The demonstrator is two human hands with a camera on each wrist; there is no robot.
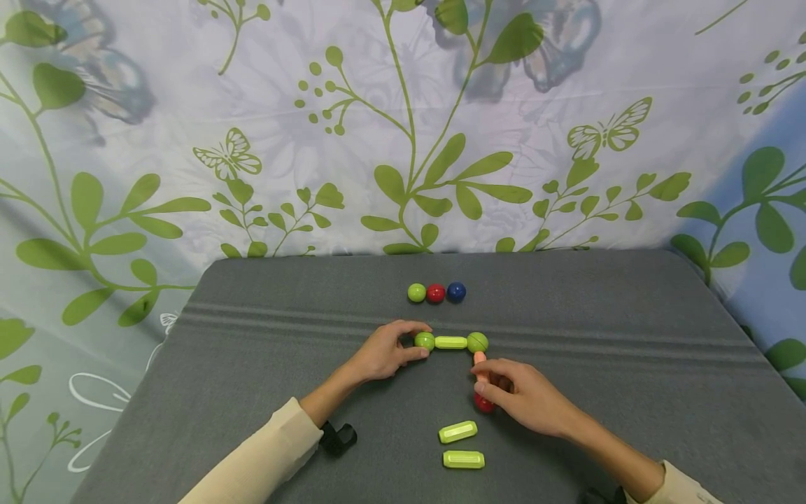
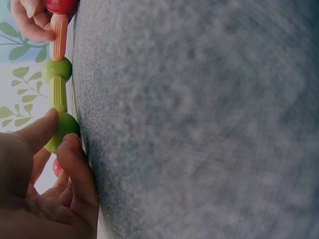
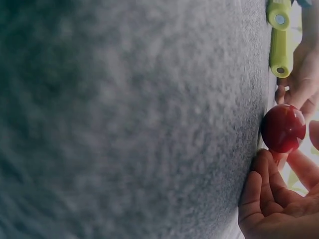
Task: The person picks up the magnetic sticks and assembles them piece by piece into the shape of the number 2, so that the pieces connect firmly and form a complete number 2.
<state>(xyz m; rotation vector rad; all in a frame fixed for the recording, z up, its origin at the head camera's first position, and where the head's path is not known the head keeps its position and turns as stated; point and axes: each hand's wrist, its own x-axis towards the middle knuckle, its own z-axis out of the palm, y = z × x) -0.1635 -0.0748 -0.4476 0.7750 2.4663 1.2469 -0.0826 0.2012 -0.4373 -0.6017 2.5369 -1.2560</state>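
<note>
My left hand (image 1: 383, 352) pinches a green ball (image 1: 425, 341) between thumb and fingers; the left wrist view shows the same green ball (image 2: 64, 130) in that pinch. From this ball a yellow-green rod (image 1: 450, 342) runs right to a second green ball (image 1: 477, 342). An orange rod (image 1: 481, 358) joins that second ball and points toward the person, with a red ball (image 1: 484, 402) at its near end. My right hand (image 1: 532, 395) grips the orange rod, its fingers partly covering it. In the right wrist view the red ball (image 3: 283, 128) sits just beyond the fingers.
A green ball (image 1: 417, 292), a red ball (image 1: 436, 293) and a blue ball (image 1: 456, 292) form a row farther back. Two loose yellow-green rods (image 1: 457, 432) (image 1: 463, 460) lie nearer the person on the grey cloth surface (image 1: 604, 315). A patterned curtain (image 1: 283, 105) hangs behind.
</note>
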